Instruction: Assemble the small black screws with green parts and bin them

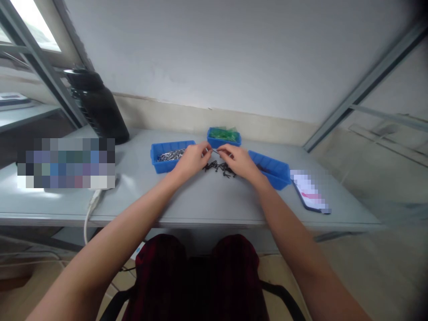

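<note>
Between the fingertips of both hands spans a thin silver metal pin; its ends are hidden by the fingers. My left hand is closed in a pinch at one end, beside a blue bin of silver metal pins. My right hand pinches the other end, near a second blue bin with small dark pieces inside. Just below the fingers, several small black parts lie in a loose pile on the grey table. Their exact kind is too small to tell.
A small blue bin of green plastic pieces stands behind the hands. To the right lies a phone. At the left are a black bottle, a blurred-out device and a white cable. A wall rises behind.
</note>
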A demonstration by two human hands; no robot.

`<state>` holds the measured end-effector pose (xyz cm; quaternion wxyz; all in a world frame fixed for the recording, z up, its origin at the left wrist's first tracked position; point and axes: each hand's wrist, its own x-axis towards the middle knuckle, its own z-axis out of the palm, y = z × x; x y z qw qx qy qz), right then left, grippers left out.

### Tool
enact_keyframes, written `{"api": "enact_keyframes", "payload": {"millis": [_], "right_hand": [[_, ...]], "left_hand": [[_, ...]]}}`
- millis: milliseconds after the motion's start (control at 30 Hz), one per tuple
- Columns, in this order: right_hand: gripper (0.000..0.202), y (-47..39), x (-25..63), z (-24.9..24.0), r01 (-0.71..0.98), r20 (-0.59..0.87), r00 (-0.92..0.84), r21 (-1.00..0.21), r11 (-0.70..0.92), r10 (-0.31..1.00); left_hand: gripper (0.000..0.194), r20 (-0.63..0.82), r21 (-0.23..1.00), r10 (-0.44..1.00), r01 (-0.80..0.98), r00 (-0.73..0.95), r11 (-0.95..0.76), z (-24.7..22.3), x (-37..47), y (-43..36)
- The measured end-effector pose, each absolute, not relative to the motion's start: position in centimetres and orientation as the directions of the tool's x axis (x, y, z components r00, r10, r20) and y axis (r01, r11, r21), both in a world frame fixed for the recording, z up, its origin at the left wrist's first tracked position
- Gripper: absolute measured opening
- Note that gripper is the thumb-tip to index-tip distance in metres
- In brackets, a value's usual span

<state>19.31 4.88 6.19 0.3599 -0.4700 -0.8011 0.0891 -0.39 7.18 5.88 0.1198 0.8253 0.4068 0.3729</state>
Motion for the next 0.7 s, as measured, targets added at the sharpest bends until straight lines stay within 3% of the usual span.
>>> {"api": "enact_keyframes", "payload": {"millis": [700], "right_hand": [[0.029,4.78,19.13,6.20,0.654,0.528,-0.258,-0.521,0.549,0.809]], "left_hand": [[0.015,0.510,0.544,0.772,0.553,0.380,-0.632,6.25,-0.22,6.56]]}}
